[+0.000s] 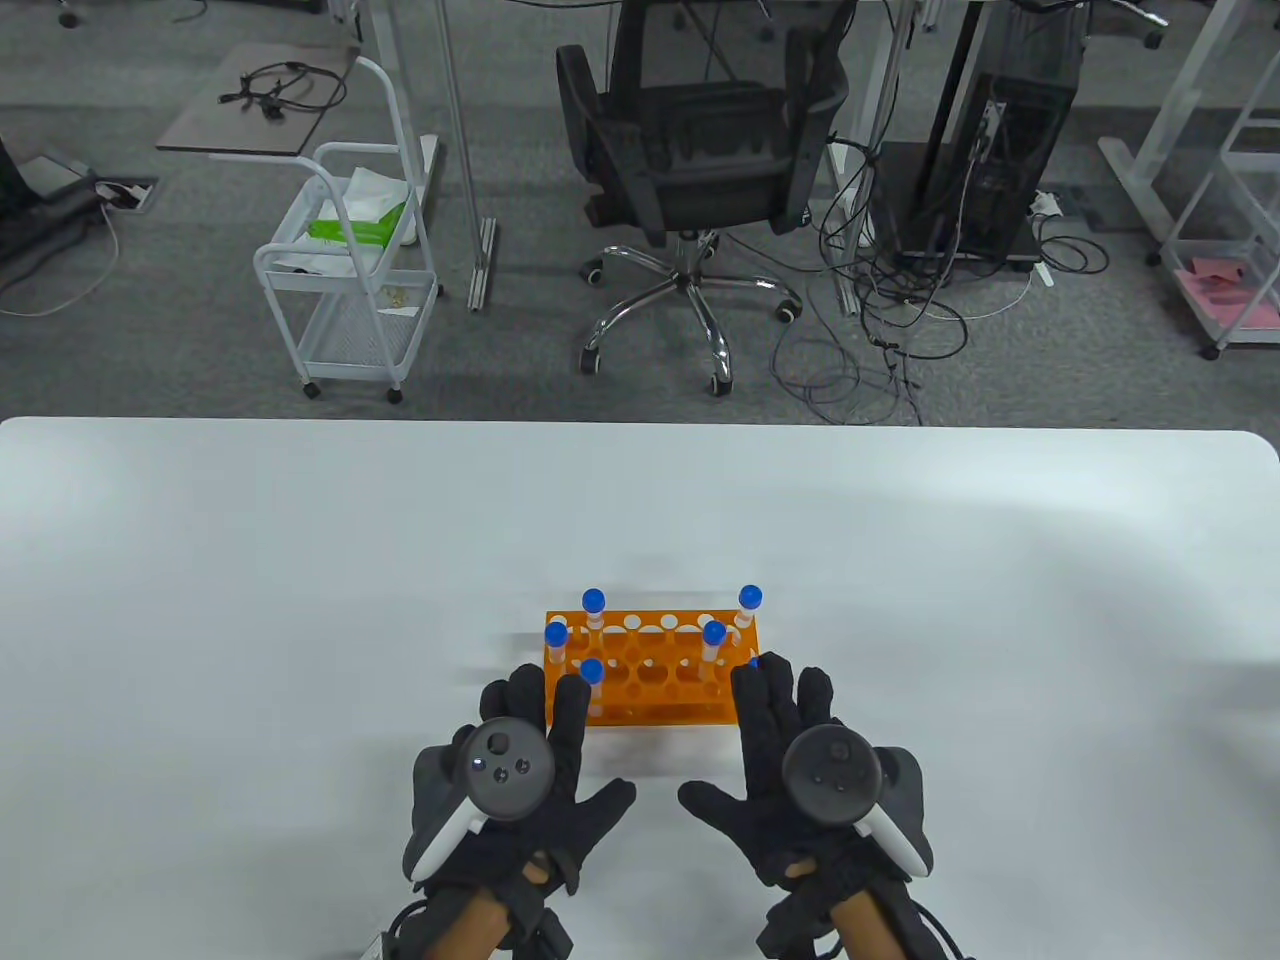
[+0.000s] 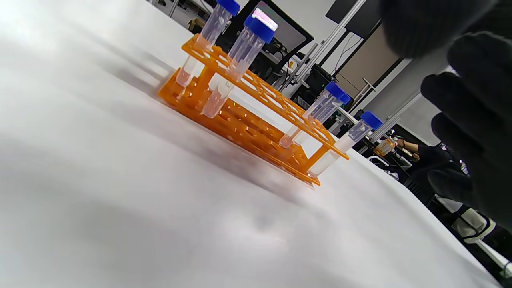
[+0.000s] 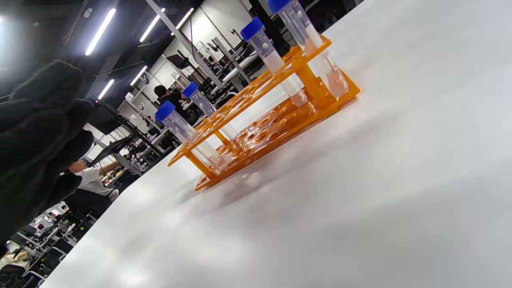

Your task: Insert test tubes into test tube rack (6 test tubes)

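White table (image 1: pixel 300 600) is bare to every edge around the rack (image 1: pixel 650 680) of tubes (image 1: pixel 594 603). Left hand (image 1: pixel 520 770) and right hand (image 1: pixel 810 770) are spread flat, nothing gripped, near it.

Table view looked steeply down from above the person, facing outward. Both wrist views sat low, tilted, near the table (image 1: pixel 300 560), facing the rack (image 1: pixel 650 668) from its opposite sides; all three shared it.
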`<act>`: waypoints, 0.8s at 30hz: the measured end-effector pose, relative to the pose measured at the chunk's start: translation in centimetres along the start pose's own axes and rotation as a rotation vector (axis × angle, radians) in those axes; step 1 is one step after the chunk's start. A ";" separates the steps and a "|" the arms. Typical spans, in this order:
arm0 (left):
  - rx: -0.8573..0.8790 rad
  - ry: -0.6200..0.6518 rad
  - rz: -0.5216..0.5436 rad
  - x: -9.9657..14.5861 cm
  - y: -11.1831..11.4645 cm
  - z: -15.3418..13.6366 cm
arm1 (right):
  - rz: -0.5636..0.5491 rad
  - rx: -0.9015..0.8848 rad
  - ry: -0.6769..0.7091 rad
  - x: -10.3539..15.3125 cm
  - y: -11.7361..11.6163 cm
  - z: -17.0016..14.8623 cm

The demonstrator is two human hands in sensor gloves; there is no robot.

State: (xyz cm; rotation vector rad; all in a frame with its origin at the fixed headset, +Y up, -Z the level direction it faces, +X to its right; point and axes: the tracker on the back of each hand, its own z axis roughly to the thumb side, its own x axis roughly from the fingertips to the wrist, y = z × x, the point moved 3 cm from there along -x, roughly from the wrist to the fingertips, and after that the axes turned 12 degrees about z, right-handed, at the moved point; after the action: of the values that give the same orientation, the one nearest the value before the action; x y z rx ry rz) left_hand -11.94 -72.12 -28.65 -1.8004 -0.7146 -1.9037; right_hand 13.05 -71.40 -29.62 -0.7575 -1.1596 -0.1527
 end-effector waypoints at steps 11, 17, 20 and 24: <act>0.026 0.012 -0.013 -0.4 0.6 -0.3 | 0.006 0.009 -0.025 -0.1 0.0 -0.6; 0.017 0.021 0.003 -0.1 0.5 0.1 | 0.016 0.009 -0.032 -0.1 -0.1 -0.9; 0.028 0.016 0.009 -0.1 0.5 -0.1 | 0.029 0.023 -0.038 -0.3 -0.4 -0.8; 0.028 -0.007 -0.002 -0.3 0.6 -0.7 | 0.041 0.042 -0.043 -0.4 -0.7 -0.7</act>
State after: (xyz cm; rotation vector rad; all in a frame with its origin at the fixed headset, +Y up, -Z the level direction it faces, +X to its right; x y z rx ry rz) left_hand -12.06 -73.04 -28.93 -1.7909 -0.7425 -1.8803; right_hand 13.04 -72.46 -29.73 -0.7503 -1.1834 -0.0782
